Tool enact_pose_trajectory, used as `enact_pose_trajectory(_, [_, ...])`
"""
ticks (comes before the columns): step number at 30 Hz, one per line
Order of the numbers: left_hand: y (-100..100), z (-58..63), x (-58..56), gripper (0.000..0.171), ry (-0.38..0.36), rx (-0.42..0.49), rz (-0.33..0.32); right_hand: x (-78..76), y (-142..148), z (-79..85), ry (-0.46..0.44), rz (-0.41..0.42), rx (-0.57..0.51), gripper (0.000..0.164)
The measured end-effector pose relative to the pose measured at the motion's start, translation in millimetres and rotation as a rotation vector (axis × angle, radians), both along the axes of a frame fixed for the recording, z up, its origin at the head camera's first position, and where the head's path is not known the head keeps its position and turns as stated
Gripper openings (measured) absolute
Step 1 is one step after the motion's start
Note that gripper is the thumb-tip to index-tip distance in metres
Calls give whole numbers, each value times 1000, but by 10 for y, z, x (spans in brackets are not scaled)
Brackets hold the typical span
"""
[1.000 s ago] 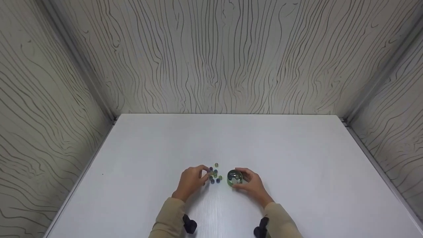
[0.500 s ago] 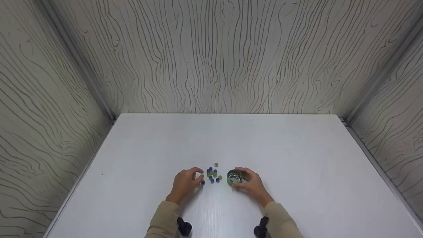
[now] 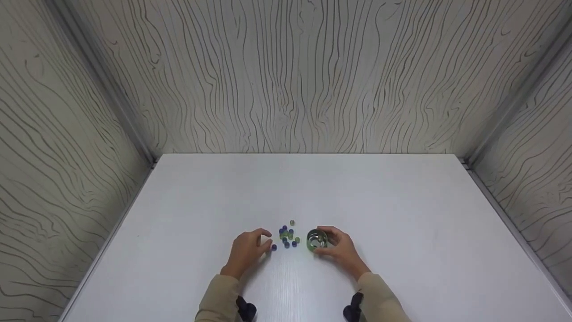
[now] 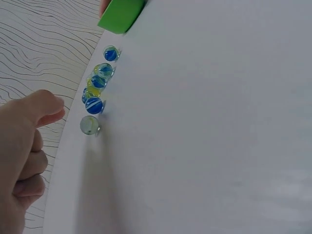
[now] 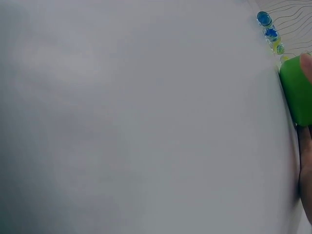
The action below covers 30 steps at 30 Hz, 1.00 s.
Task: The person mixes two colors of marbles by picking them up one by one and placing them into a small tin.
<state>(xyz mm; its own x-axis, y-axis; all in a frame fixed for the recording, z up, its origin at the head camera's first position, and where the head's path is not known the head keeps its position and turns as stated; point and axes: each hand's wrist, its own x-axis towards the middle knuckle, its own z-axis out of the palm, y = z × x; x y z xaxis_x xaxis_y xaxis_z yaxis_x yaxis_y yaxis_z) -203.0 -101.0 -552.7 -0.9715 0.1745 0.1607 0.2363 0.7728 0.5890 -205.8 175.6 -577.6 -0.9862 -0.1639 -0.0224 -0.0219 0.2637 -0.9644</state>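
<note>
Marbles point(image 3: 286, 233) lie clustered on the white table point(image 3: 380, 201), left of the green container point(image 5: 294, 93): presumably hard, slick, prone to rolling; pinch each across its middle. Container seems stiff and light; grip opposite sides, as the right hand point(image 3: 343, 250) does. Left hand point(image 3: 246, 248), thumb and forefinger parted beside the marbles, shows nothing held. Grain-patterned panels point(image 3: 268, 76) rise on three sides.

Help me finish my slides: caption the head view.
On a white table, glass marbles lie between the left hand and a green cup gripped by the right hand.
</note>
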Motion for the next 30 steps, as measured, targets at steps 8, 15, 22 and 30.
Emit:
enact_pose_trajectory(8, [-72, -50, 23, 21, -28, 9, -34, 7, 0, -4, 14, 6, 6, 64])
enact_pose_trajectory(15, [-118, -103, 35, 26, 11, -26, -52, -7, 2, -5, 8, 4, -28, 63])
enact_pose_trajectory(22, [-126, -149, 52, 25, -39, -41, -33, 1, 7, -3, 19, 6, -14, 64])
enact_pose_trajectory(30, [-127, -146, 48, 21, -72, -24, -21, 5, 2, 13, 33, 7, 11, 63])
